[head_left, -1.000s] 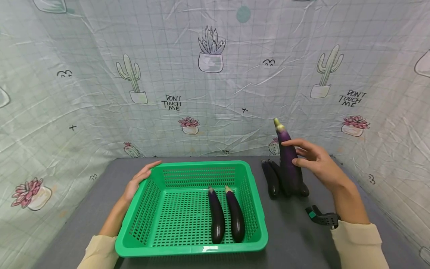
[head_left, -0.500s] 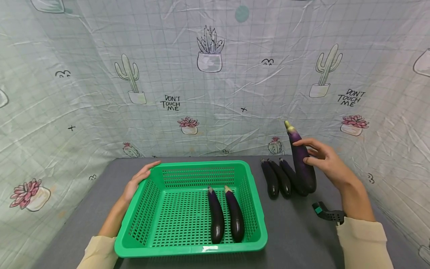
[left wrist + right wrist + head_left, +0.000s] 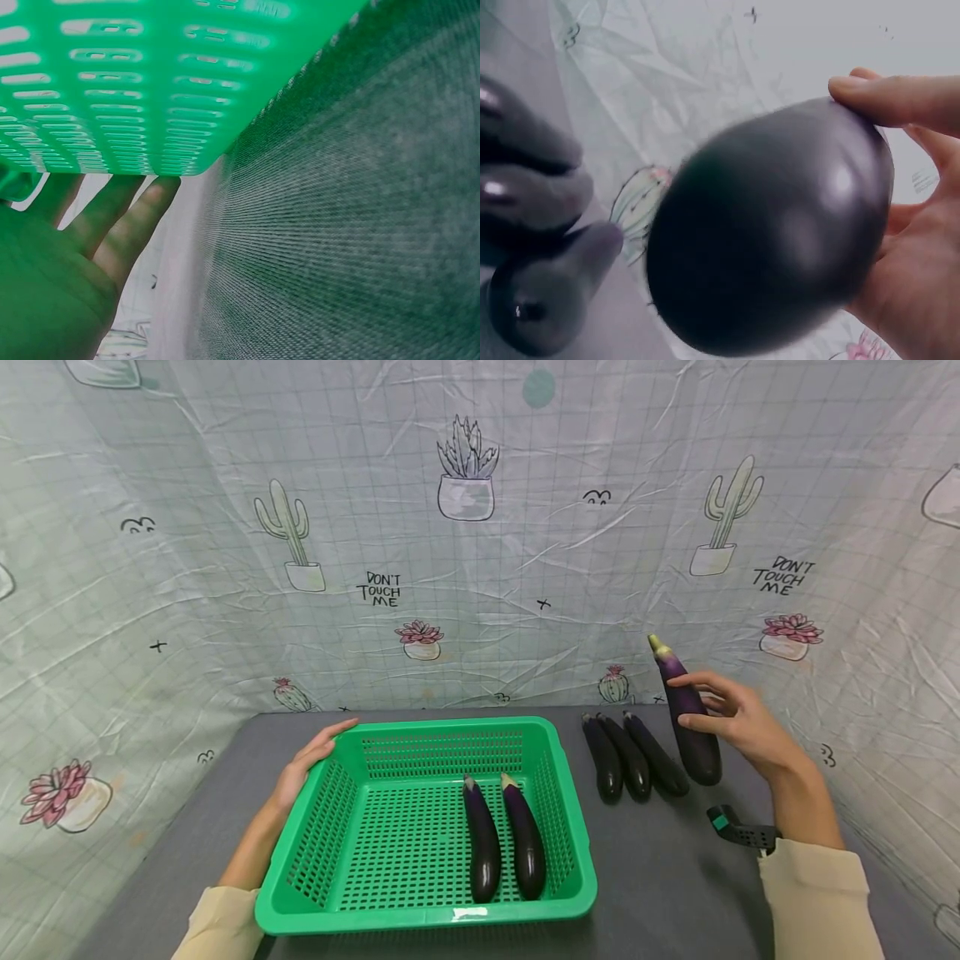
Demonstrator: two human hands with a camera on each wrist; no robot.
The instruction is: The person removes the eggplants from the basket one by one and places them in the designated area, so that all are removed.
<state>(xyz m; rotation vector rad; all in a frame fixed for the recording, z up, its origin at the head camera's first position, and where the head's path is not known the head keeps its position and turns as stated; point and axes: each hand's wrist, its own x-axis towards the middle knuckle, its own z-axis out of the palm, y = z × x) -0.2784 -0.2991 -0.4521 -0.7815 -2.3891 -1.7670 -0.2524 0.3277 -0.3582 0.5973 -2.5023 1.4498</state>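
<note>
A large eggplant [image 3: 692, 727] with a pale green stem is in my right hand [image 3: 738, 718], pinched between thumb and fingers. It stands tilted, stem end up, right of three slimmer eggplants [image 3: 633, 760] lying side by side on the table. In the right wrist view its rounded dark end [image 3: 772, 232] fills the middle. My left hand [image 3: 296, 772] touches the left side of a green plastic basket [image 3: 427, 923], fingers fairly straight near the far left corner. In the left wrist view, those fingers [image 3: 124, 232] reach the basket's slotted wall. Two eggplants [image 3: 483, 843] lie in the basket's right half.
The grey table [image 3: 652, 885] extends around the basket. Behind it hangs a pale curtain [image 3: 525, 552] printed with potted plants. A black band [image 3: 742, 833] is on the right wrist.
My right hand has moved rightward with the large eggplant, away from the three slimmer ones, which now show fully. The left hand and basket have stayed put.
</note>
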